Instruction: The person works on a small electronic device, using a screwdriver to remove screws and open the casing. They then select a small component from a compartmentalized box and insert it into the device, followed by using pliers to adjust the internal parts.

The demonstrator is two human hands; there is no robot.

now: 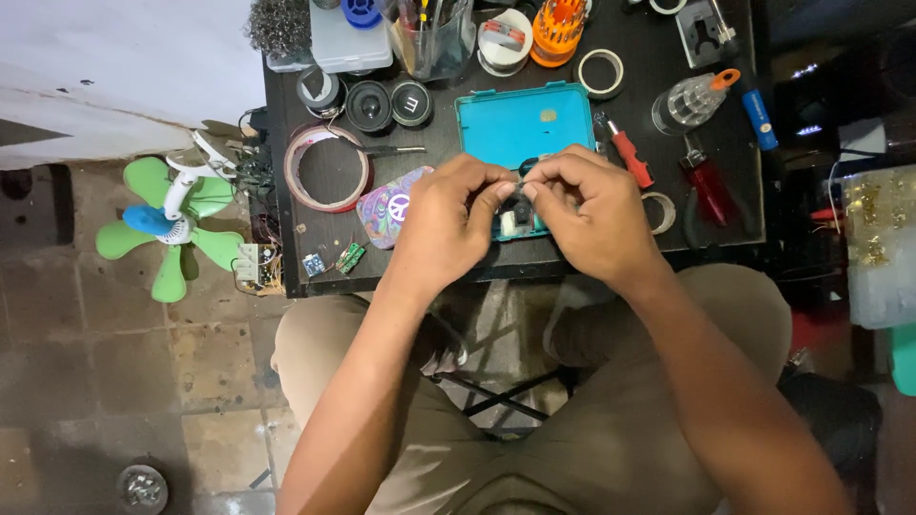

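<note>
My left hand point(444, 224) and my right hand point(587, 215) meet at the front edge of a small black table point(286, 124). Together their fingertips pinch a small dark part with a pale face point(516, 217), held just above a teal open case point(523, 119). The fingers hide most of the small part. A red-handled screwdriver point(630, 157) lies just right of my right hand. To the left of my left hand lies a swirly multicoloured oval pad point(386, 205).
Tape rolls point(329, 167), round black speakers point(368, 105), a clear cup of tools point(434, 33), an orange bit holder point(556, 29), a red lighter point(708, 191) and small circuit boards point(334, 259) crowd the table. A green fan point(172, 224) sits on the floor at left.
</note>
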